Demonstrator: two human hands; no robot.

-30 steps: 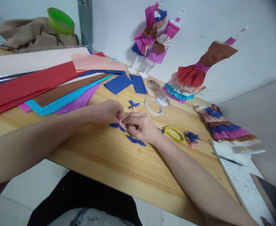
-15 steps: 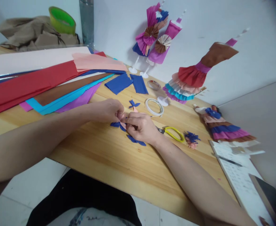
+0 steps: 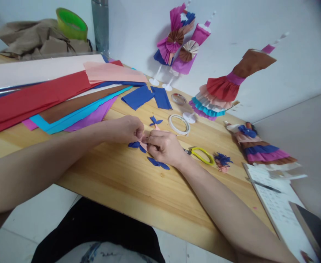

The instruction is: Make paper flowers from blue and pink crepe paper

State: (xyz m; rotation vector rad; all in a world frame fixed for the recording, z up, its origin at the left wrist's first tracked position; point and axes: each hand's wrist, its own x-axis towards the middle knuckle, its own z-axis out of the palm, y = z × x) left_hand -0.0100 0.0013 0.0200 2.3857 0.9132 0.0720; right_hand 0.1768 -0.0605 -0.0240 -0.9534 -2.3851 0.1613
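Observation:
My left hand is closed, its fingertips pinching a small piece of pink crepe paper. Close against it, my right hand also has its fingers pinched on the same pink piece, which the fingers partly hide. Just below the fingertips lies a blue paper petal shape. Another blue petal piece rests on the table under my right hand. Beyond the hands sits a blue paper bow shape with a bit of pink beside it.
Yellow-handled scissors lie right of my right hand, near a blue and pink fringed paper bunch. A white tape roll and blue paper rectangles are behind. Folded crepe sheets cover the left. Paper-dressed stands line the wall.
Little differs. The fingertips of both hands shift slightly at the pink paper, and a little more pink shows between them. The objects on the table stay put.

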